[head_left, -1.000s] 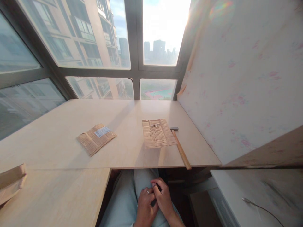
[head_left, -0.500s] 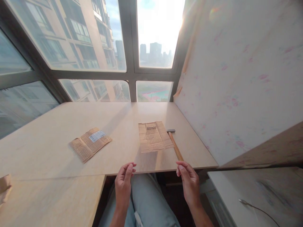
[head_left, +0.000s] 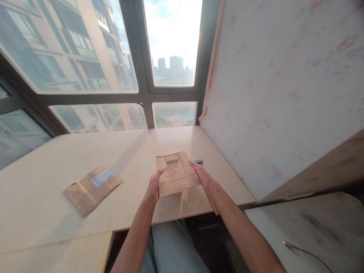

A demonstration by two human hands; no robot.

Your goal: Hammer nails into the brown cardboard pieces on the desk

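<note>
A piece of corrugated cardboard (head_left: pixel 178 182) is gripped at its two sides, one hand on each. My left hand (head_left: pixel 155 185) is closed on its left edge, thumb on top. On the right edge, my right hand (head_left: pixel 200 173) has its thumb over the top while the other fingers are hidden. Several dark nails (head_left: pixel 172 162) stand in a short row near the cardboard's far part, with rows of small holes below them. A hammer (head_left: pixel 198 162) lies just right of the cardboard; my right hand and forearm cover part of its wooden handle.
Left on the pale tabletop (head_left: pixel 127 151) lies another folded brown cardboard piece (head_left: pixel 92 189) with a white label. A floral-papered wall (head_left: pixel 256 113) bounds the right side, windows the back. A cable (head_left: pixel 307 252) rests on a lower surface at right.
Both hands have moved forward from the table's front edge and taken hold of the cardboard's sides. The view has shifted slightly right.
</note>
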